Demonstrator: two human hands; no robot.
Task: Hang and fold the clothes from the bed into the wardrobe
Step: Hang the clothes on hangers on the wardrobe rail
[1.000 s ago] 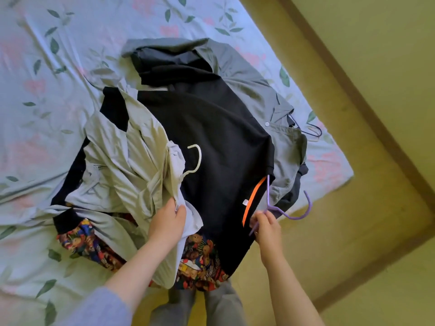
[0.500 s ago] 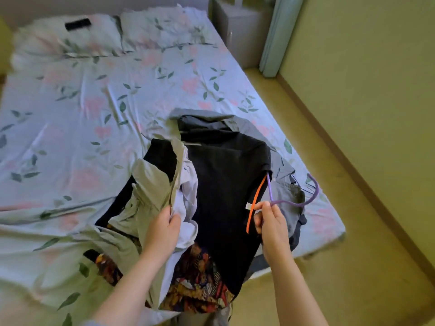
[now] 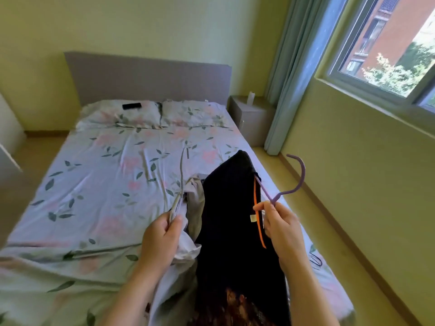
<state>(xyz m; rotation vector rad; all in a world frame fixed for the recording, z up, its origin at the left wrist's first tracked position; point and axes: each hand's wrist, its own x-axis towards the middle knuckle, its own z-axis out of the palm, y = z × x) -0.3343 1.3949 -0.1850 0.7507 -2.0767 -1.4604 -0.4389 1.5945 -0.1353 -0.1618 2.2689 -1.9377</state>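
Hook direction is the relation on which the coming move is judged to turn; the purple hanger [image 3: 303, 171] is pinched at its neck between the thumb and curled fingers of the right hand [image 3: 282, 228], and its hook is carried above and to the right of those fingers, tilted away from the person, with the tip curling back leftwards towards the bed [image 3: 98, 184]; the black garment [image 3: 230, 208] is hung from that hanger and is draped to the left of the hand, its long axis running from a raised far end down towards the person's body, where the lower part is lost at the bottom of the view; an orange strip [image 3: 259, 231] is seen along its edge just beside the right fingers; the left hand [image 3: 162, 234] is closed round a bunch of the pale garment [image 3: 188, 247], which is held up just left of the black one and touching it; a thin pale strip is seen rising from that grip, and whether it is a second hanger edge-on or a hem cannot be told; no wardrobe is shown, so the side on which the rail lies cannot be told; since the hook stands free above the right hand, the hanging is judged to fall to that hand, with the hook likely needing to be turned to meet the rail.
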